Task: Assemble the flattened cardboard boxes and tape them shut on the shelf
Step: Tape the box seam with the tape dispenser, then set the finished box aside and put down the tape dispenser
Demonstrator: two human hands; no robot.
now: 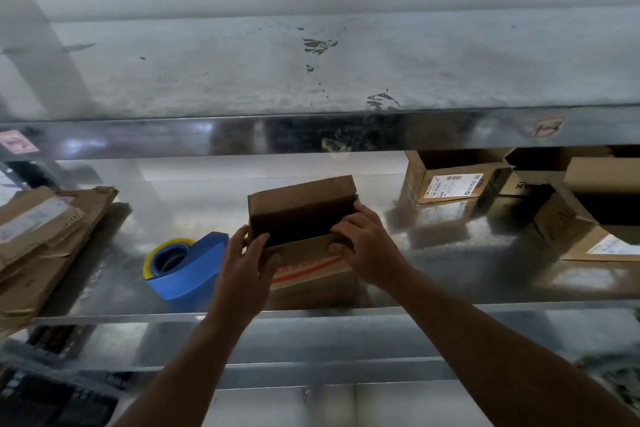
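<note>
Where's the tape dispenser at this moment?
Head view: the blue tape dispenser sits on the shelf, just left of the left hand and box, right of the flattened cardboard stack.

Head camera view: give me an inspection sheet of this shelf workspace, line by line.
Surface: metal shelf, shiny and scuffed.
Job's things: cardboard box at centre, top open; blue tape dispenser left of it; flattened boxes stacked far left.
Clutter: labelled open boxes stacked at right.
Hands: left hand grips the box's left edge; right hand holds its near flap.
Cables: nothing seen.
Surroundings: stained upper shelf above; lower level dim, unclear.
</note>
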